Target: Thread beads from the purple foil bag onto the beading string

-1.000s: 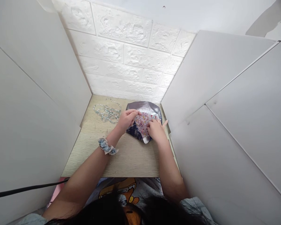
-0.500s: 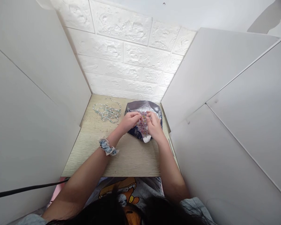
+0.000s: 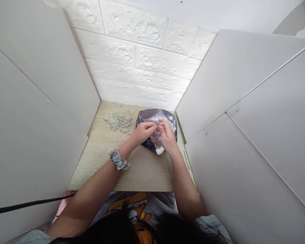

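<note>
A shiny purple foil bag (image 3: pixel 155 115) lies open at the back right of the small wooden table (image 3: pixel 132 169), with a heap of small coloured beads (image 3: pixel 156 138) in it. My left hand (image 3: pixel 143 131) and my right hand (image 3: pixel 167 135) meet over the beads, fingertips pinched together close to each other. What the fingers pinch is too small to make out. A blue scrunchie (image 3: pixel 118 160) sits on my left wrist.
A pile of pale beaded strands (image 3: pixel 118 120) lies at the back left of the table. White panels wall in the table on both sides, with a white brick-pattern wall (image 3: pixel 142 64) behind. A black cable (image 3: pixel 27 204) runs at the lower left.
My right hand moved up from the bag's near edge to meet my left hand over the beads. Both hands closed into pinches close together.
</note>
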A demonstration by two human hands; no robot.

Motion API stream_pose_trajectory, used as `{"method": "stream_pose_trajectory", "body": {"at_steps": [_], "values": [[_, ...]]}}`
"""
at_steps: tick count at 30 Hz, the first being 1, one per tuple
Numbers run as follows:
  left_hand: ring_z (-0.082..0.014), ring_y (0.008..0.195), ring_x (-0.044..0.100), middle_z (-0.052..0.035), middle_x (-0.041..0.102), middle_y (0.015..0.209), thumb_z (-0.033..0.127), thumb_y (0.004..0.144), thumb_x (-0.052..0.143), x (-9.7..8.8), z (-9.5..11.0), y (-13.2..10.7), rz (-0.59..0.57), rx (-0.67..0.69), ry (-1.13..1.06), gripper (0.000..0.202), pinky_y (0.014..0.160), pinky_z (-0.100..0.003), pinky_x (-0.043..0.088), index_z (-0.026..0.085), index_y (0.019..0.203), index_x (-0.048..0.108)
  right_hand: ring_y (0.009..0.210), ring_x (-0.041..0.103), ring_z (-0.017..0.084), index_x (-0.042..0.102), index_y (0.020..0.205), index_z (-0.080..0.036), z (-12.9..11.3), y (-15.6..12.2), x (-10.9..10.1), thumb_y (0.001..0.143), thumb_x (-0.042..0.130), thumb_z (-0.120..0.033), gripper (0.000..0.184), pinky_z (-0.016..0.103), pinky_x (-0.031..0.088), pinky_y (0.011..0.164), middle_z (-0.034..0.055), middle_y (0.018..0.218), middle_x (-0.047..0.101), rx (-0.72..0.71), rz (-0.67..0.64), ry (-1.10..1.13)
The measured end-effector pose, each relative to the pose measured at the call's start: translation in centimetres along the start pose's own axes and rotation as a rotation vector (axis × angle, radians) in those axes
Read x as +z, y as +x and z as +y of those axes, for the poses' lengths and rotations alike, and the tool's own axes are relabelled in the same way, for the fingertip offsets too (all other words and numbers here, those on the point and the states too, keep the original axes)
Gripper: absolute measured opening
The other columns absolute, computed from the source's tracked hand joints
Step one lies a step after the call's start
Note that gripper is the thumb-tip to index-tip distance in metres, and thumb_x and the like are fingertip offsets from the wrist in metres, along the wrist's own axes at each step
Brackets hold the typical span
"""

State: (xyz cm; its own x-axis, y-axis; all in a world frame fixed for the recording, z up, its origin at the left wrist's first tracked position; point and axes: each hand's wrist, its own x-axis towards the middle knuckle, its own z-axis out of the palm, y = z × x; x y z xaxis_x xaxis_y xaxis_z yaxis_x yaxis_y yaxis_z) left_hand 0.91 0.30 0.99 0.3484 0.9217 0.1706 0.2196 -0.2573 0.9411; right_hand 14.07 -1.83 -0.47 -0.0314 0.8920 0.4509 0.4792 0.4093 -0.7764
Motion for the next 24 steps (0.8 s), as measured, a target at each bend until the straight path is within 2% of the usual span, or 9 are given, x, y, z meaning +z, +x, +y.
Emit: {"method": "stream_pose_trajectory", "body": {"at_steps": [5, 8, 11, 16, 19, 24], "values": [[-0.0099, 0.061, 0.044, 0.0008, 0.051, 0.061, 0.033, 0.073, 0.045, -0.01, -0.33, 0.06, 0.033, 0.049, 0.079, 0.026, 0.057, -0.021, 0.034, 0.013, 0.066, 0.060, 0.105, 0.045, 0.015, 0.047, 0.078, -0.018, -0.13, -0.02, -0.09, 0.082, 0.037, -0.027, 0.014, 0.029, 0.039, 0.086, 0.0081, 0.107, 0.050, -0.019, 0.032, 0.008], [-0.0103, 0.061, 0.045, 0.0001, 0.052, 0.062, 0.033, 0.074, 0.045, 0.01, -0.29, 0.00, 0.052, 0.068, 0.156, 0.027, 0.058, -0.021, 0.034, 0.013, 0.065, 0.060, 0.089, 0.051, 0.013, 0.047, 0.080, -0.018, -0.03, -0.05, -0.06, 0.079, 0.043, -0.030, 0.013, 0.027, 0.043, 0.076, 0.0077, 0.116, 0.046, 0.072, 0.028, 0.110], [-0.0107, 0.063, 0.048, -0.0006, 0.055, 0.065, 0.030, 0.075, 0.044, 0.05, -0.18, -0.09, 0.051, 0.088, 0.197, 0.026, 0.059, -0.022, 0.035, 0.013, 0.066, 0.061, 0.074, 0.053, 0.009, 0.045, 0.080, -0.018, 0.13, -0.01, -0.04, 0.076, 0.048, -0.033, 0.015, 0.026, 0.045, 0.071, 0.0065, 0.120, 0.044, 0.186, 0.002, 0.331], [-0.0108, 0.064, 0.049, -0.0013, 0.057, 0.067, 0.028, 0.076, 0.043, 0.07, -0.08, -0.17, 0.042, 0.127, 0.204, 0.026, 0.061, -0.022, 0.037, 0.013, 0.068, 0.062, 0.082, 0.055, 0.011, 0.044, 0.079, -0.019, -0.08, 0.05, -0.12, 0.073, 0.053, -0.036, 0.019, 0.028, 0.045, 0.078, 0.0048, 0.117, 0.046, 0.285, -0.034, 0.605], [-0.0104, 0.062, 0.048, -0.0012, 0.056, 0.065, 0.029, 0.077, 0.043, 0.05, -0.01, -0.21, 0.029, 0.146, 0.206, 0.027, 0.058, -0.021, 0.036, 0.012, 0.069, 0.063, 0.087, 0.054, 0.012, 0.046, 0.078, -0.019, -0.32, 0.04, -0.15, 0.072, 0.055, -0.035, 0.019, 0.028, 0.045, 0.081, 0.0033, 0.114, 0.048, 0.309, -0.037, 0.656], [-0.0105, 0.064, 0.050, -0.0017, 0.059, 0.069, 0.030, 0.077, 0.044, 0.09, -0.01, -0.22, 0.037, 0.147, 0.184, 0.027, 0.060, -0.021, 0.036, 0.012, 0.072, 0.064, 0.083, 0.055, 0.011, 0.045, 0.078, -0.020, -0.15, 0.06, -0.03, 0.072, 0.055, -0.038, 0.021, 0.029, 0.046, 0.081, 0.0034, 0.113, 0.048, 0.318, -0.041, 0.686]]}}
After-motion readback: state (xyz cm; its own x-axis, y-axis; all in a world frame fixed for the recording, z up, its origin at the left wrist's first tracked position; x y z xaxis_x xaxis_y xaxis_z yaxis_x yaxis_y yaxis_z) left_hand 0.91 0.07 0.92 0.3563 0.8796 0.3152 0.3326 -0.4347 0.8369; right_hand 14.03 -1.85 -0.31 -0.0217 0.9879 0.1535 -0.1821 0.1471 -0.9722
